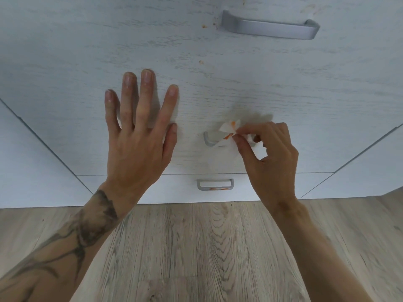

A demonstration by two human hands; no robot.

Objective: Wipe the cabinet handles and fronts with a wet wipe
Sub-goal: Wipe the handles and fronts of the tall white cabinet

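A pale wood-grain drawer front [218,88] fills the upper view. My right hand [270,153] pinches a white wet wipe [229,129] stained orange and holds it against the middle grey handle [209,141], whose right part is hidden by the wipe and fingers. My left hand [139,136] lies flat with spread straight fingers on the same drawer front, left of that handle. The top grey handle [270,27] sits at the upper right. A lower handle [215,184] on the bottom drawer carries orange smears.
Small orange-brown specks [204,26] dot the drawer front near the top handle. Neighbouring cabinet fronts [32,171] stand at both sides. Light wood-look flooring [207,247] runs below the cabinets.
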